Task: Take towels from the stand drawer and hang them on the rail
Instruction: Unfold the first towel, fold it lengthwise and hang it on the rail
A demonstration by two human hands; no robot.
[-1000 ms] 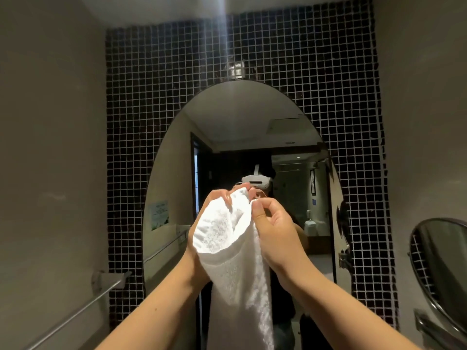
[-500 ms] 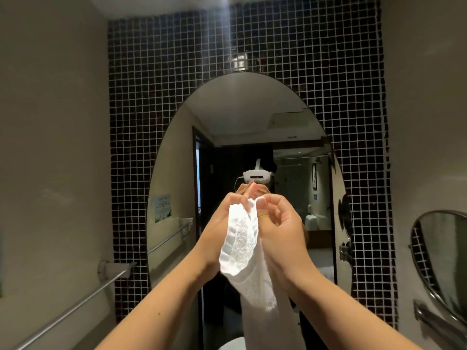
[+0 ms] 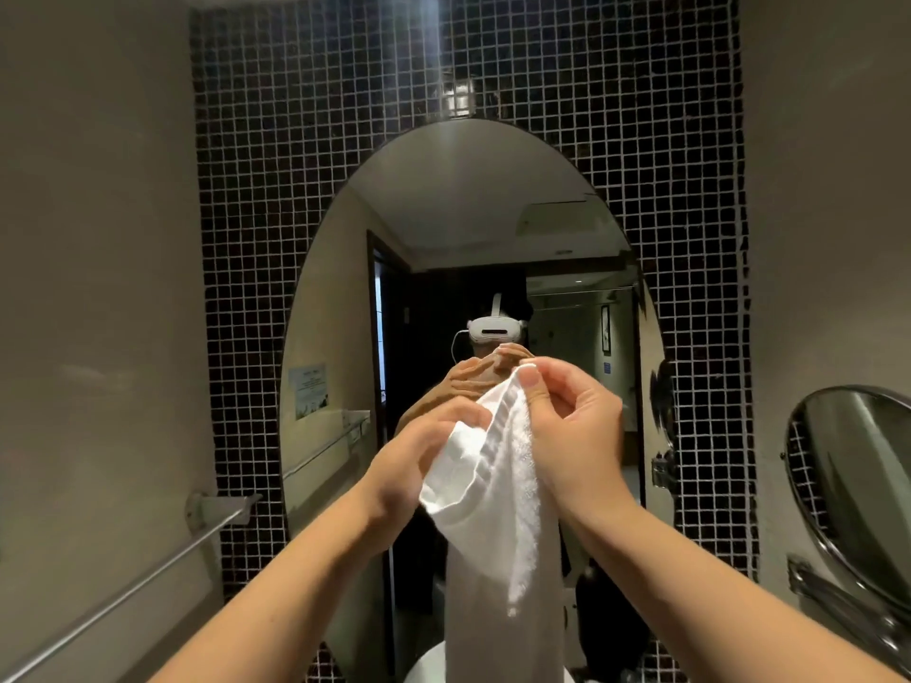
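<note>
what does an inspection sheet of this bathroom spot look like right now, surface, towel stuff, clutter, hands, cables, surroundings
surface: no counter in view; beige wall on the left, dark mosaic tile wall ahead.
job's things: white towel held up in front of the oval mirror, its lower part hanging down; rail on the left wall bare; stand drawer not in view.
clutter: nothing seen.
grippers: left hand grips the towel's left edge; right hand pinches its top corner.
cables: thin white lead by the headset seen in the mirror.
surroundings: round swivel mirror at right; wall light above the oval mirror.
</note>
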